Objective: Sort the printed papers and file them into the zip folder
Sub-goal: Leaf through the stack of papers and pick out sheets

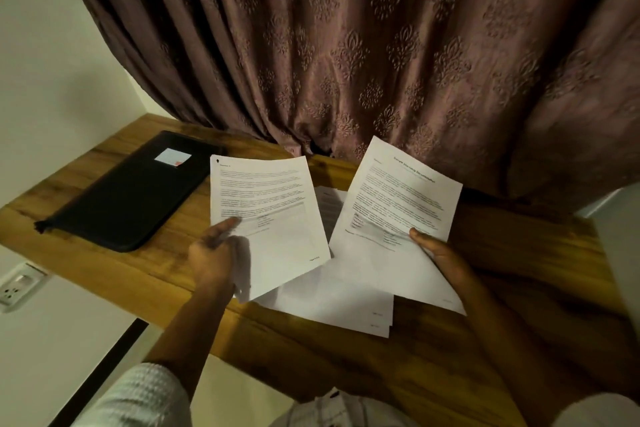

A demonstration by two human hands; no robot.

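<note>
While hands grip sheets [266, 215] — print unreadable

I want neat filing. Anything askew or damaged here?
No damage shows. The stack on the desk is slightly fanned, edges uneven. The folder lies closed and flat.

Print on the held sheets [266, 204] seems too blurred to read.

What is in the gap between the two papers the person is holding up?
In the head view, between the left-hand sheet and the right-hand sheet, more printed papers peek through, lying on the wooden table.
</note>
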